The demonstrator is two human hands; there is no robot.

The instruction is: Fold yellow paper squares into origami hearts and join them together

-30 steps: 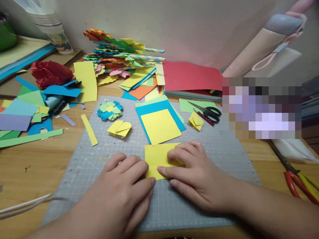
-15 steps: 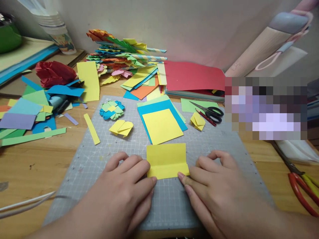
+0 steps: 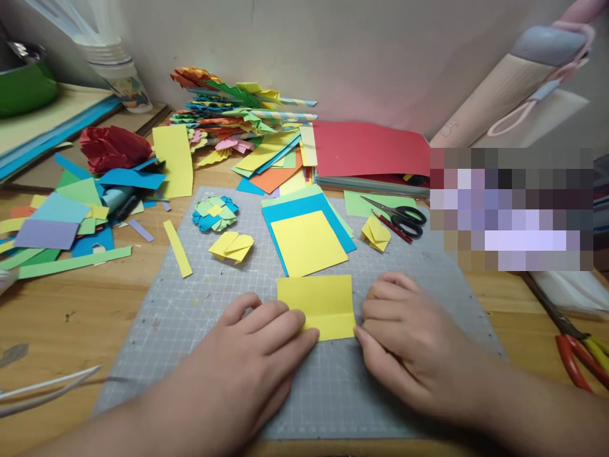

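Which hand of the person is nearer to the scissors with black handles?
The right hand. It is on the near side of the black-handled scissors, apart from them; the left hand is farther away, to their left, on the yellow paper.

L hand (image 3: 269,355) palm-down, R hand (image 3: 419,349) w/ fingers curled.

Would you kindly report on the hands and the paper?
Left hand on creased yellow sheet; right hand at its near right corner; yellow square close beyond, atop blue paper.
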